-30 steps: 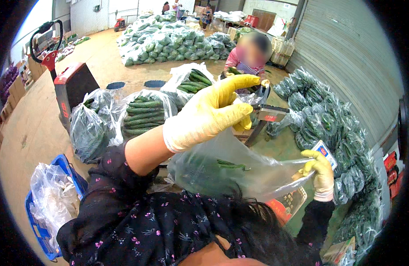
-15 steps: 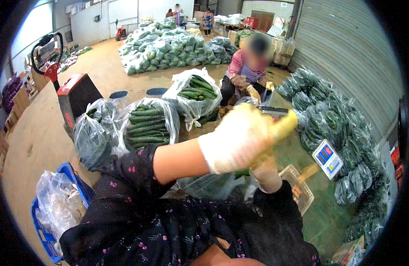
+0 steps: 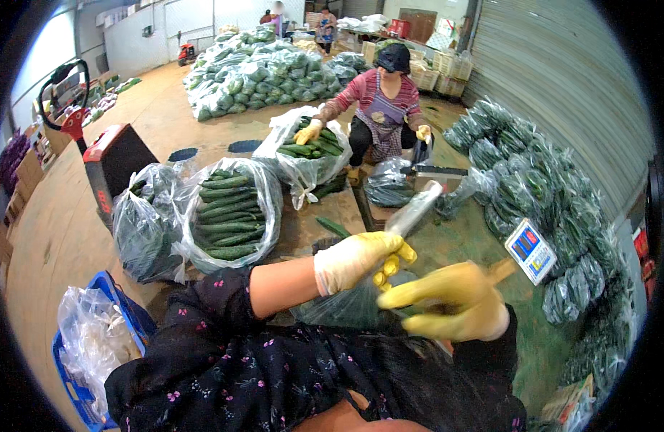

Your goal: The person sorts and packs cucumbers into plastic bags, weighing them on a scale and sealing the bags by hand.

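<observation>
My left hand (image 3: 364,261), in a white-and-yellow glove, is closed around a whitish strip of gathered plastic (image 3: 412,210) that sticks up and to the right out of the fist. I cannot tell whether this joins the clear plastic bag (image 3: 339,306) below, partly hidden by my hands. My right hand (image 3: 450,302), in a yellow glove, is close by on the right. Its fingers are stretched out and apart, somewhat blurred, with nothing visible in them. A single cucumber (image 3: 333,227) shows just beyond my left hand.
Open bags of cucumbers (image 3: 231,214) stand ahead left, beside a pallet truck (image 3: 119,169). A co-worker (image 3: 381,108) squats beyond, one gloved hand on cucumbers. Bagged cucumbers (image 3: 533,187) line the right, behind a scale display (image 3: 530,250). A blue basket (image 3: 73,381) holds plastic bags.
My hands were crossed and overlapping; the right has come apart to the right and the left has dropped lower. The co-worker has straightened up and reached to the cucumbers.
</observation>
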`<state>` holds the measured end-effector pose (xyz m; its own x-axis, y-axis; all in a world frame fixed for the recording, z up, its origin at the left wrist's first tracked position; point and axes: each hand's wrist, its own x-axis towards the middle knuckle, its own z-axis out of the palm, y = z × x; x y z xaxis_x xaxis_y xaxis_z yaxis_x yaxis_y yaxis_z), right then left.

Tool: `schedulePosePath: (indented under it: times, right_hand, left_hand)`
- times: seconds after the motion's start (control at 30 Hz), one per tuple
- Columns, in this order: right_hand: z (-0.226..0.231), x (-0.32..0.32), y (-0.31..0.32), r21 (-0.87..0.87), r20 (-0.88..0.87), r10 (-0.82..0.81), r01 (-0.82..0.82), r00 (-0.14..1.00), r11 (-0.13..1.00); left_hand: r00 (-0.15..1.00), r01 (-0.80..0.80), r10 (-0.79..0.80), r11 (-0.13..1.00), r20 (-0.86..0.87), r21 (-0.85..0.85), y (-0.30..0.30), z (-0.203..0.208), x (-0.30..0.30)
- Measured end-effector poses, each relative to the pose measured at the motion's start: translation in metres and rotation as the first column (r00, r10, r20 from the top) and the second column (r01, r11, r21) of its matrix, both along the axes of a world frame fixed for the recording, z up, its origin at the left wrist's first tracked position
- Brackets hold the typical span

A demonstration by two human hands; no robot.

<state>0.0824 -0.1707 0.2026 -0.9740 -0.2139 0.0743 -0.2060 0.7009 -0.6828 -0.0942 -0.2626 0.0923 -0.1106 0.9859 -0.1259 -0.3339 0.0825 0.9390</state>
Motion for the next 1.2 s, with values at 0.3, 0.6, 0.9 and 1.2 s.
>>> schedulePosePath:
  times: [0.3,0.6,0.9,1.2]
  right_hand:
    - [-0.003,-0.054,0.036,0.588,-0.38,0.333,-0.052,0.863,0.807]
    - [-0.031,-0.052,0.048,0.235,-0.325,-0.052,0.134,0.944,0.963]
    - [-0.043,0.011,0.044,-0.29,0.045,-0.135,0.142,0.99,0.946]
    - [-0.125,-0.043,0.051,-0.892,0.227,-0.102,0.249,0.969,0.378]
  left_hand:
    - [0.267,0.573,-0.286,0.815,-0.92,-0.087,0.019,-0.004,0.013]
    - [0.958,0.19,-0.172,0.98,-0.228,0.06,0.014,-0.017,0.013]
    - [0.976,0.219,-0.218,0.968,-0.018,0.127,0.011,-0.021,0.007]
    - [-0.017,0.538,0.587,0.688,-0.81,0.487,0.02,0.008,0.011]
